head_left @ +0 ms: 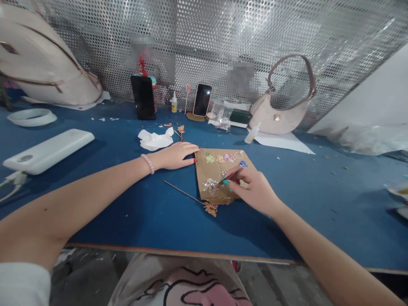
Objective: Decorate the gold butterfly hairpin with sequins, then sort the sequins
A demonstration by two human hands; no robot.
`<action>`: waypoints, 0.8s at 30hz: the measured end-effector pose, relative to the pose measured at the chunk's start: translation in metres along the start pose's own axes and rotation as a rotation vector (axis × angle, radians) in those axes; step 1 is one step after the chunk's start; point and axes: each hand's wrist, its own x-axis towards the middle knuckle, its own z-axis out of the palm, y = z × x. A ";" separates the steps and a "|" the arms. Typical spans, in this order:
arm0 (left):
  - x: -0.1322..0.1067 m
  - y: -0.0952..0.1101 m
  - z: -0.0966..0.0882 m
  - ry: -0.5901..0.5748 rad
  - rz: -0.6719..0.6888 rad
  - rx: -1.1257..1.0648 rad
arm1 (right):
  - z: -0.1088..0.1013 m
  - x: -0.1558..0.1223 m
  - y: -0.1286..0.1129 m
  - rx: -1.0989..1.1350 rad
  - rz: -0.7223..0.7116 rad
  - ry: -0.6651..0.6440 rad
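My left hand lies flat with fingers stretched out, its fingertips at the left edge of a piece of cardboard. Between the fingers of my right hand is a pair of dark tweezers, pointing down at a pile of silvery sequin-like bits on the cardboard. Further small piles sit near its far side: green bits, gold bits, pink bits and blue bits. A hair stick with a gold butterfly-like ornament lies at the cardboard's near edge.
Behind my left hand are a crumpled white tissue and another gold ornament. Two phones, a black one and a smaller one, stand near the perforated metal wall. A handbag, backpack and power bank flank the blue table.
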 end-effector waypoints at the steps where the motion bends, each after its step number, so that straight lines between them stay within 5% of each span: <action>1: 0.000 0.000 0.000 -0.002 0.001 0.000 | 0.000 0.000 0.000 -0.002 0.004 -0.003; 24: 0.000 0.000 0.000 0.008 0.003 -0.004 | -0.002 0.001 0.003 0.033 0.040 0.038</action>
